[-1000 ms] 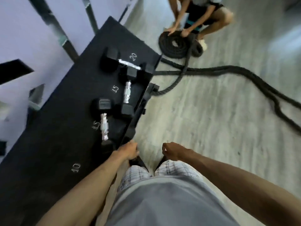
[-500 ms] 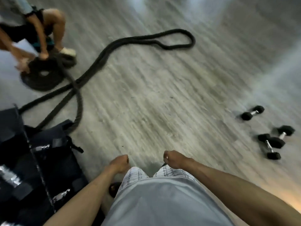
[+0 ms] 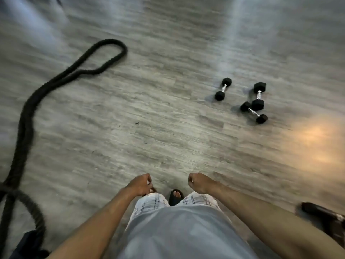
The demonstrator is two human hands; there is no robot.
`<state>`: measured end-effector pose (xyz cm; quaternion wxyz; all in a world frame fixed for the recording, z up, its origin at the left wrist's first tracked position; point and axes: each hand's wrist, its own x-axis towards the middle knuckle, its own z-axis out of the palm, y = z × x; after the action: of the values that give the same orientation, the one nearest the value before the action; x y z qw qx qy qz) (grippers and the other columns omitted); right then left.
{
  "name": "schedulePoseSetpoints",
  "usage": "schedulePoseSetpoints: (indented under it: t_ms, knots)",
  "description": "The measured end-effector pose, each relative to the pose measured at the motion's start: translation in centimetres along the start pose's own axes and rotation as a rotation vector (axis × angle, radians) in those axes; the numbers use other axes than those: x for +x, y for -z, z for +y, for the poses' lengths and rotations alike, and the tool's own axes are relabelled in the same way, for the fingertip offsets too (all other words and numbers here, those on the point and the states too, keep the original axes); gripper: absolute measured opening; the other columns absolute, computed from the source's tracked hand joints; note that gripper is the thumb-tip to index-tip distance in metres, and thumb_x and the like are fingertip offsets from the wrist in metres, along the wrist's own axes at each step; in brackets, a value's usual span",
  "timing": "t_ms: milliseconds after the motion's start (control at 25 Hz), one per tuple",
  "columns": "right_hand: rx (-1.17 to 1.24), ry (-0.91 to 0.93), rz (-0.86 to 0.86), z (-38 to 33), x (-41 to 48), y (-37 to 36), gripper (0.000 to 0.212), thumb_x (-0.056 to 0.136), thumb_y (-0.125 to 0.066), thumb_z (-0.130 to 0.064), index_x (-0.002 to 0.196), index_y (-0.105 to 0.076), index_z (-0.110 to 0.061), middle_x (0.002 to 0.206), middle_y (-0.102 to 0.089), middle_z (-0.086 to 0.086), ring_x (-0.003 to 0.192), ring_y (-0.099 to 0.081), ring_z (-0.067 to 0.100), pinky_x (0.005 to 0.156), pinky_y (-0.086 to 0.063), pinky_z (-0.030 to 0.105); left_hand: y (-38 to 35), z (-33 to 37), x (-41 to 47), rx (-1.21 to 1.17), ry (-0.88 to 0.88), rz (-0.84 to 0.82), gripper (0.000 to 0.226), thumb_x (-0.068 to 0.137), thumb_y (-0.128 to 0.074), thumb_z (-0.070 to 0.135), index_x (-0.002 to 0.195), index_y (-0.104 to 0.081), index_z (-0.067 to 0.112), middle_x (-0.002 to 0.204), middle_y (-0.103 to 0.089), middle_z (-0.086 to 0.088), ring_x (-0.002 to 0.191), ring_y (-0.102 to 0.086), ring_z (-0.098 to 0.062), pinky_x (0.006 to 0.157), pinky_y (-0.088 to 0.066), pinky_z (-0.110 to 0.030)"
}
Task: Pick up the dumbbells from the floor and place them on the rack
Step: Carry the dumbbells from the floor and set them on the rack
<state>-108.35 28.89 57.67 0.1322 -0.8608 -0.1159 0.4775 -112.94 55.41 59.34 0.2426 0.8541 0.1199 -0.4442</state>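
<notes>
Three black hex dumbbells with chrome handles lie on the grey wood floor ahead to the right. One small dumbbell (image 3: 223, 89) lies alone. A larger dumbbell (image 3: 258, 96) lies further right, and another small dumbbell (image 3: 253, 112) rests against its near end. My left hand (image 3: 140, 185) and my right hand (image 3: 198, 183) hang in front of my waist, both loosely curled with nothing in them, far short of the dumbbells. The rack is out of view.
A thick black battle rope (image 3: 28, 116) runs along the floor on the left and loops back at the far end. A dark shape (image 3: 28, 243) sits at the bottom left corner. A dark shoe-like object (image 3: 323, 215) lies at the right edge.
The view has swung right, away from the rack and the crouching person. The dumbbells on the floor have come closer to the middle. Both hands stay curled and empty.
</notes>
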Motion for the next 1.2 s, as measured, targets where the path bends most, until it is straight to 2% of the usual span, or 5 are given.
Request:
schedulePoseSetpoints:
  t_ms: [160,400,560,840,1200]
  knots:
    - [0.127,-0.075,0.009,3.5,1.3,4.1,0.028,0.088,-0.050,-0.018,0.111,-0.061,-0.006,0.113,-0.068,0.016,0.105,-0.062,0.032,0.086,-0.049,0.037,4.2,5.9,5.4,0.125,-0.071,-0.043,0.026,0.096,-0.054,0.027,0.114,-0.060,0.011,0.117,-0.068,-0.011,0.105,-0.063,-0.027,0.085,-0.047,-0.032]
    - [0.291,-0.204,0.058,8.6,6.2,12.8,0.026,0.092,-0.047,-0.016,0.113,-0.060,-0.008,0.113,-0.067,0.013,0.107,-0.061,0.030,0.089,-0.048,0.037,11.4,14.7,16.3,0.250,-0.147,-0.161,0.025,0.095,-0.054,0.029,0.112,-0.059,0.012,0.116,-0.067,-0.010,0.103,-0.062,-0.025,0.085,-0.047,-0.032]
    - [0.379,-0.272,0.134,11.0,9.5,21.0,0.028,0.095,-0.045,-0.017,0.113,-0.061,-0.002,0.113,-0.068,0.017,0.105,-0.062,0.033,0.088,-0.048,0.037,17.4,21.5,23.1,0.323,-0.188,-0.227,0.022,0.095,-0.054,0.029,0.111,-0.058,0.013,0.121,-0.064,-0.012,0.107,-0.060,-0.026,0.083,-0.044,-0.030]
    - [0.495,-0.311,0.220,14.2,15.8,33.9,0.027,0.095,-0.046,-0.021,0.108,-0.062,-0.003,0.110,-0.069,0.020,0.103,-0.063,0.035,0.085,-0.050,0.039,27.7,32.4,32.7,0.447,-0.269,-0.264,0.028,0.098,-0.053,0.026,0.119,-0.058,0.008,0.125,-0.062,-0.014,0.112,-0.059,-0.029,0.087,-0.045,-0.030]
    - [0.690,-0.268,0.281,23.6,25.8,48.9,0.028,0.096,-0.042,-0.020,0.110,-0.061,-0.006,0.110,-0.068,0.020,0.103,-0.063,0.037,0.084,-0.049,0.041,37.6,46.8,46.1,0.598,-0.228,-0.293,0.031,0.099,-0.053,0.029,0.121,-0.057,0.009,0.125,-0.062,-0.015,0.108,-0.061,-0.028,0.087,-0.046,-0.030]
